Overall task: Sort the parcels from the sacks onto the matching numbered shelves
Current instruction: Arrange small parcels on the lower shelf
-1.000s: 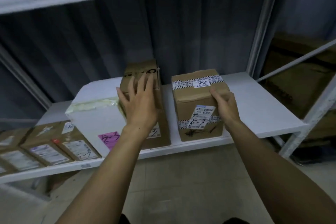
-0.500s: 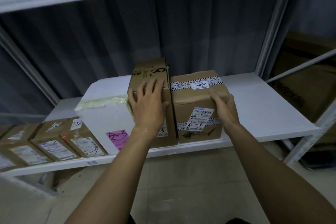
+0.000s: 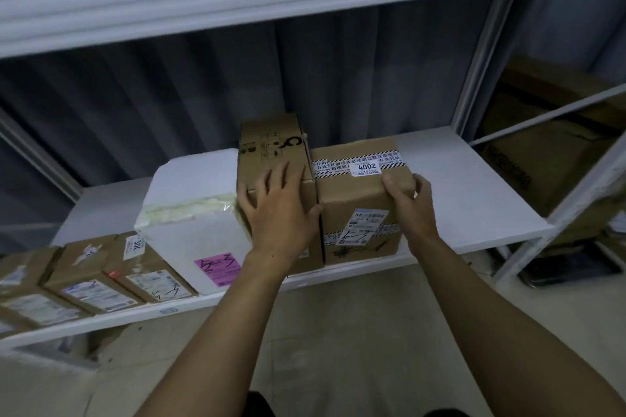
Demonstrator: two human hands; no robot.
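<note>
Facing a white shelf (image 3: 474,186), left grip (image 3: 277,210) lies spread on tall box (image 3: 271,145), right grip (image 3: 411,210) clutches 4002 box (image 3: 352,200).

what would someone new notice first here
Dead centre, two cardboard boxes stand side by side on the white shelf. The left hand lies flat on the taller box, and the right hand curls round the near right corner of the box stickered 4002. To their left sits a white parcel with a pink label.
</note>
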